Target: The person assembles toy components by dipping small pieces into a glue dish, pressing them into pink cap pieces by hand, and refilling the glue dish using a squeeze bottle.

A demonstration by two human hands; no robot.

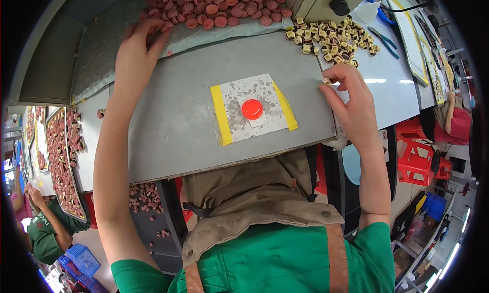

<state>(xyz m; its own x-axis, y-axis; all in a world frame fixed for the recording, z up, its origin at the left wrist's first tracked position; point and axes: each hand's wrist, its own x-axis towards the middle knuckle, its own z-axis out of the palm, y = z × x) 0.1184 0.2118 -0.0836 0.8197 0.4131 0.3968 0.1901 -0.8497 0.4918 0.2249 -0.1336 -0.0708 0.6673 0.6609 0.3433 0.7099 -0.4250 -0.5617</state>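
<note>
My left hand (137, 56) reaches to the near left edge of a heap of pink scalloped cups (219, 8). Its fingers and thumb close around a pink cup at the heap's edge, mostly covered by the fingertips. On the right, my right hand (354, 102) pinches a small cream-and-brown block (326, 81) between thumb and index finger, just short of a pile of similar blocks (333, 38). Between my hands lies a white spotted pad (234, 97) with yellow tape along two sides. A round, bright red disc (252, 109) sits on it.
A machine housing with a black knob (339, 7) and green light stands at the back. Blue-handled pliers (384, 41) lie at the right. Trays of pink-and-brown pieces (61, 160) stand at far left. Red stools (417, 160) are off to the right. Other people sit at both sides.
</note>
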